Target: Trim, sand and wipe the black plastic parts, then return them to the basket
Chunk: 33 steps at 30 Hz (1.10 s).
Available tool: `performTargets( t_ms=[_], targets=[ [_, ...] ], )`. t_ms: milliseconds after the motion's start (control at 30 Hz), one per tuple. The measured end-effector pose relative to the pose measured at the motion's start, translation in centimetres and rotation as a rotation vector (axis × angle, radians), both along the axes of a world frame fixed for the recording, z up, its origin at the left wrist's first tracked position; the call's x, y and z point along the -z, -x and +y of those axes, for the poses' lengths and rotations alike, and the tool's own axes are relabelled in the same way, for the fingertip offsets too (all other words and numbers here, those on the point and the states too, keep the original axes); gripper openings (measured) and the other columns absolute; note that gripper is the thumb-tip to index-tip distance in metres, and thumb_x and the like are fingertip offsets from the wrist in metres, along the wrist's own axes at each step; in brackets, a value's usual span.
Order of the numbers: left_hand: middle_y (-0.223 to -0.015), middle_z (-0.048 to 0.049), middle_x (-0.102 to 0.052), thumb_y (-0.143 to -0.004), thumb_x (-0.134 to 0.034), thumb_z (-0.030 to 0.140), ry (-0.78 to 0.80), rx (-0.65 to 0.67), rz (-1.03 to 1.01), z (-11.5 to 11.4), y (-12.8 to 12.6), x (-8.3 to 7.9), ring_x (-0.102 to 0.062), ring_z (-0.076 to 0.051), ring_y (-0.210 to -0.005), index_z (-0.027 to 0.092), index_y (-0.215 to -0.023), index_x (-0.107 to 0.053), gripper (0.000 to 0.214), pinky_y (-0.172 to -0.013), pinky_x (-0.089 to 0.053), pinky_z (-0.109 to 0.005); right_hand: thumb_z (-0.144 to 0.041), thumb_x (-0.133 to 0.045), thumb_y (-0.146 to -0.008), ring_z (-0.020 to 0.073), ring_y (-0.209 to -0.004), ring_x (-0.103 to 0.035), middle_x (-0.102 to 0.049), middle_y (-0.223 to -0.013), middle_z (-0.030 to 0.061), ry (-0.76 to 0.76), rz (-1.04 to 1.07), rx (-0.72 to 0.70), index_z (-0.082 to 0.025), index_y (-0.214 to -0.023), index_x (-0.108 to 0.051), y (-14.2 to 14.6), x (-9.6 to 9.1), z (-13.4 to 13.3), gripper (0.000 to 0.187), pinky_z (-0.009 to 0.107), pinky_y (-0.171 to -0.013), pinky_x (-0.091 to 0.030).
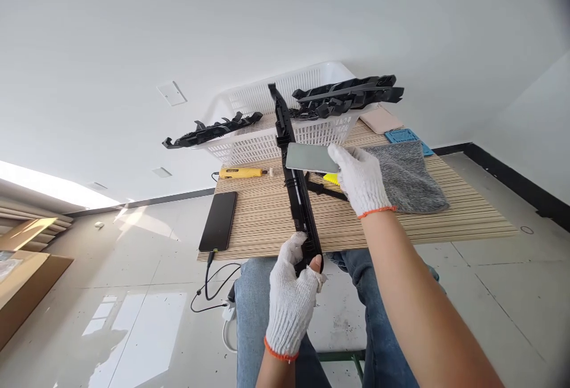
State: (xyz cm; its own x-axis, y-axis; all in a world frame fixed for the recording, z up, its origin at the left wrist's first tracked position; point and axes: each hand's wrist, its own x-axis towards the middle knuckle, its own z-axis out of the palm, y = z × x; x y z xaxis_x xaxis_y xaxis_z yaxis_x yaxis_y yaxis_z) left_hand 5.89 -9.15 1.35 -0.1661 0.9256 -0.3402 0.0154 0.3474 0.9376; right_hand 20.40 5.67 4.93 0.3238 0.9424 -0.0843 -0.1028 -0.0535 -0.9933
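Two gloved hands are working over a counter [256,215] with a striped top. The left hand [291,293] is clamping its fingers and bare thumb tip around the near end of a long black plastic strip [295,198]. This strip is sloping away from the person, crossing above the counter, with its far end standing out in front of a white basket [253,149]. The right hand [360,180] is closing on one end of a flat grey-green plate [309,157], and the plate's other end is overlapping the strip; whether the two are touching, one cannot tell.

Behind, one black part [214,131] is resting across the basket's left side, while a stack of black parts [347,94] is lying over its right side. To the left, a yellow power tool [243,172] is lying near the basket, and a dark phone [218,221] is sitting near the counter's edge with a cable [206,272] hanging from it. To the right, a grey cloth [403,177] is spreading beside the right hand, with a blue item [403,135] and a pink item [380,119] lying beyond it.
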Motion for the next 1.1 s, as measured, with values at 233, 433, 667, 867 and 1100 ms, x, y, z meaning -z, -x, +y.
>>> performTargets(
  t_ms=[233,433,667,867,1100],
  targets=[
    [-0.105,-0.0077,-0.073,-0.079,-0.074,0.030,0.009,0.018,0.006,-0.1,0.1,0.0,-0.060,-0.008,-0.057,0.019,-0.127,-0.063,0.050,-0.048,-0.048,-0.020,-0.043,-0.078,-0.071,0.0070,-0.037,-0.028,-0.038,-0.048,-0.0103,-0.018,0.217,0.100,-0.027,-0.076,-0.052,-1.5,-1.0,-0.2,0.031,0.021,-0.034,-0.020],
    [-0.108,-0.0076,-0.072,-0.080,-0.073,0.028,0.013,0.026,0.043,-0.2,0.0,-0.1,-0.064,-0.011,-0.067,0.021,-0.127,-0.064,0.048,-0.054,-0.051,-0.021,-0.053,-0.074,-0.076,0.0057,-0.030,-0.024,-0.041,-0.044,-0.0111,-0.038,0.257,-0.102,-0.027,-0.080,-0.054,-2.3,-1.1,-1.3,0.033,0.022,-0.031,-0.017],
    [-0.110,-0.0077,-0.072,-0.078,-0.073,0.026,0.020,0.025,0.051,-0.1,-0.1,-0.2,-0.064,-0.011,-0.067,0.021,-0.127,-0.065,0.050,-0.055,-0.052,-0.022,-0.036,-0.072,-0.081,0.0049,-0.031,-0.030,-0.044,-0.042,-0.0078,0.156,0.178,-0.095,-0.022,-0.067,-0.049,-0.5,-1.0,-0.8,0.030,0.018,-0.028,-0.017],
    [-0.110,-0.0084,-0.071,-0.078,-0.070,0.025,0.010,0.033,0.053,0.0,0.0,-0.1,-0.067,-0.015,-0.077,0.020,-0.129,-0.063,0.052,-0.057,-0.053,-0.022,-0.030,-0.069,-0.084,0.0042,-0.032,-0.030,-0.044,-0.043,-0.0077,0.169,0.207,-0.128,-0.022,-0.065,-0.046,-0.6,-1.2,-1.0,0.031,0.017,-0.029,-0.017],
    [-0.111,-0.0092,-0.072,-0.076,-0.072,0.027,-0.002,0.032,0.030,0.0,0.0,-0.1,-0.067,-0.016,-0.080,0.019,-0.127,-0.064,0.052,-0.057,-0.052,-0.022,-0.031,-0.068,-0.085,0.0039,-0.031,-0.028,-0.042,-0.043,-0.0081,0.194,0.209,-0.122,-0.022,-0.065,-0.046,-0.5,-1.2,-0.9,0.031,0.017,-0.028,-0.016]
  ],
)
